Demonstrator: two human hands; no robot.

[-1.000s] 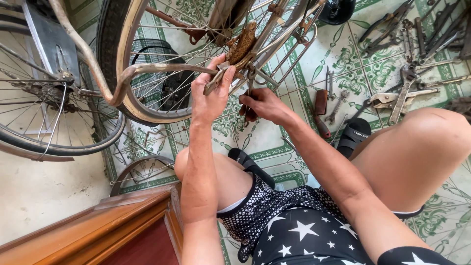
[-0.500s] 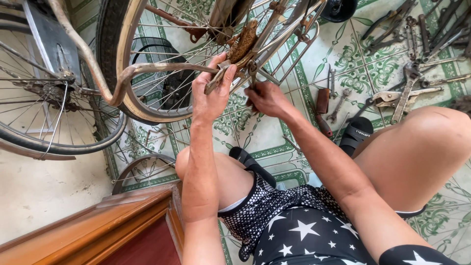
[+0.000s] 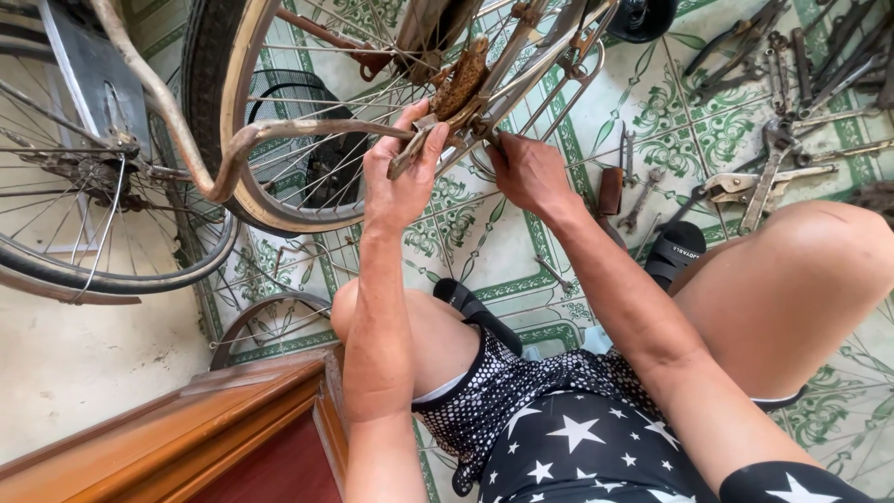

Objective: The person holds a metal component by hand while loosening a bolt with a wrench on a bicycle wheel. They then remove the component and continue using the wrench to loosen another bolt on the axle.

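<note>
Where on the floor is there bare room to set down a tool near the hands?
Bare tile between the rusty wheel rim, right hand and black sandal. Crowded at upper right, where the tools lie.

both hands [image 3: 466, 177] at rusty hub [image 3: 461, 79], perhaps gripping

Rusty, rough metal bicycle frame [image 3: 307, 130], crusted brown sprocket [image 3: 461, 76], dull steel spokes [image 3: 307, 56], matt black rubber tyre [image 3: 200, 102], glossy patterned ceramic floor tiles [image 3: 689, 121], worn grey metal tools [image 3: 773, 168], polished reddish wood furniture [image 3: 186, 438], printed cloth shorts [image 3: 577, 428]
</note>
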